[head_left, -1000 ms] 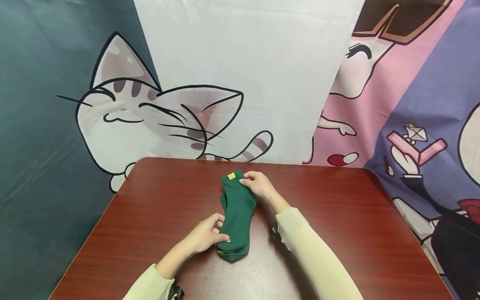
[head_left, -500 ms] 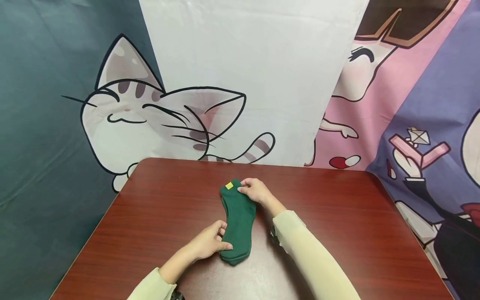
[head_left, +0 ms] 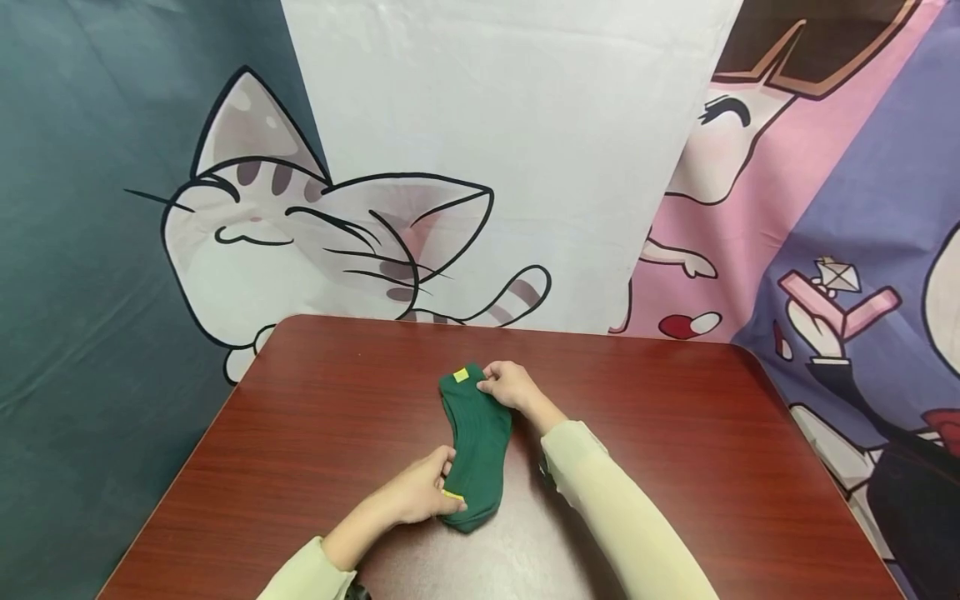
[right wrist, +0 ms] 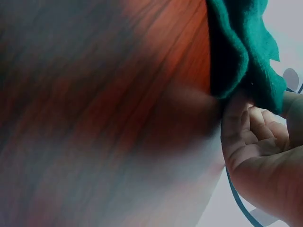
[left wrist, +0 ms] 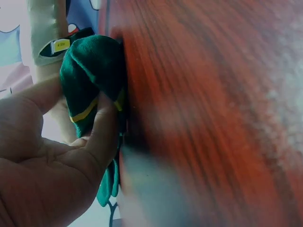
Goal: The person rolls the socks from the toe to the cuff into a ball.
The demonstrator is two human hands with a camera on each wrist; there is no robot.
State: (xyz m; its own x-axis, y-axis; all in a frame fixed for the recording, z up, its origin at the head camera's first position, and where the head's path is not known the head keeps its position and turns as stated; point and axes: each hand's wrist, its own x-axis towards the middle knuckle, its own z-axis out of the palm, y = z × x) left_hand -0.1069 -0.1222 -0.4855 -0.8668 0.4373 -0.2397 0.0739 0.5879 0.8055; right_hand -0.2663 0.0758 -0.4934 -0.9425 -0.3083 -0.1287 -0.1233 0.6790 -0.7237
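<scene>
Backdrop, printed with a cartoon cat, spans the width behind a red-brown wood-grain tabletop. Pale sleeves come in from the near side.

Green sock bundle lies lengthwise near the middle of the tabletop, far end angled slightly left. Knit layers, stacked; exact count cannot be told. Judged light, soft and limp, neither fragile nor slippery, but layers may slide over one another. Best hold, in my estimate: both ends, thumb above and fingers below, all layers taken together.

Left-hand grip: nearly closed, pinching the left edge of the near end, thumb on top. Right-hand grip: likewise nearly closed, pinching the far right corner.

View comparison. Head view gives the full outline, plus a yellow patch at the far end, beside the right thumb; undersides hidden. Left wrist view shows the near end side-on: cloth arched up, a finger tucked in low by the tabletop, a yellow band crossing the fabric; from above only a thin yellow sliver appears by the left thumb. Right wrist view shows a rounded fold and the curled fingers under the far edge, which the head view mostly conceals.
</scene>
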